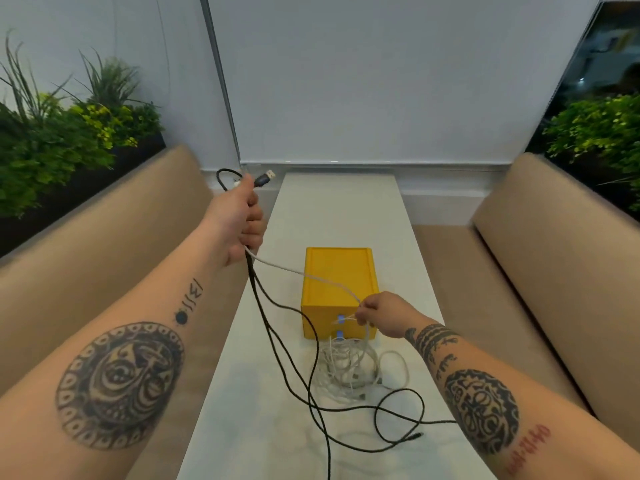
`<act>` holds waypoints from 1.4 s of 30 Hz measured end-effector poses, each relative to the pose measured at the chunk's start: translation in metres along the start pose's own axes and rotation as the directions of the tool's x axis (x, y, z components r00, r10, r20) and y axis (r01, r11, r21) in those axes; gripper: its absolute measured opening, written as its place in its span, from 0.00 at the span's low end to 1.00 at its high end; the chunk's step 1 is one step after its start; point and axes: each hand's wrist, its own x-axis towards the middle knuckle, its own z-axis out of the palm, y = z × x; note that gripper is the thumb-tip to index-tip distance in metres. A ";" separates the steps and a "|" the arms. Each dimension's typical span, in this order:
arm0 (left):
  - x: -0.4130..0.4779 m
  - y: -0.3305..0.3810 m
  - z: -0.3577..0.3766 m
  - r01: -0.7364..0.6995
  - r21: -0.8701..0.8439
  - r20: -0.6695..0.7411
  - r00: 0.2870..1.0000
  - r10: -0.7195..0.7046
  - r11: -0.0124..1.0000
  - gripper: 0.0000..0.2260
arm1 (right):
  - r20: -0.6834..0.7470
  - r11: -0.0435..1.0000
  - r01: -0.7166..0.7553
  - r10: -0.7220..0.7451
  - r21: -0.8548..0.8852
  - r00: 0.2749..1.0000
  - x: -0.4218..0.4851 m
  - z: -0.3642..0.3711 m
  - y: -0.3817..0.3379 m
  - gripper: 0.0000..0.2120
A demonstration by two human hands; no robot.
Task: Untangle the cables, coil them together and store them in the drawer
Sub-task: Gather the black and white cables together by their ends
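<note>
Tangle (pixel 346 372) on table (pixel 263 427) before drawer (pixel 337 271) | I see left hand (pixel 239 223) raised, fist round black cable (pixel 257 299) and white cable (pixel 304 274) (USB plug (pixel 265 179) poking up) | right hand (pixel 375 311) pinches white cable

Matt yellow plastic on the box (pixel 337 275). Smooth, slightly glossy white table (pixel 336 202). Matt black cable (pixel 328 455), shiny metal plug (pixel 269 174) upper centre-left.
</note>
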 end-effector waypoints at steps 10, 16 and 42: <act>-0.007 -0.065 0.032 -0.136 0.562 0.162 0.985 0.052 0.816 0.18 | -0.190 0.920 0.301 -0.258 0.251 0.947 -0.010 -0.034 -0.097 0.13; -0.007 -0.064 0.043 -0.186 0.659 0.162 0.981 0.105 0.729 0.21 | -0.248 0.909 0.315 -0.250 0.273 0.936 -0.010 -0.037 -0.096 0.11; -0.022 0.021 0.036 -0.350 0.077 -0.102 0.929 0.357 0.934 0.18 | -0.241 0.984 0.171 -0.177 -0.047 0.954 0.000 0.021 0.011 0.13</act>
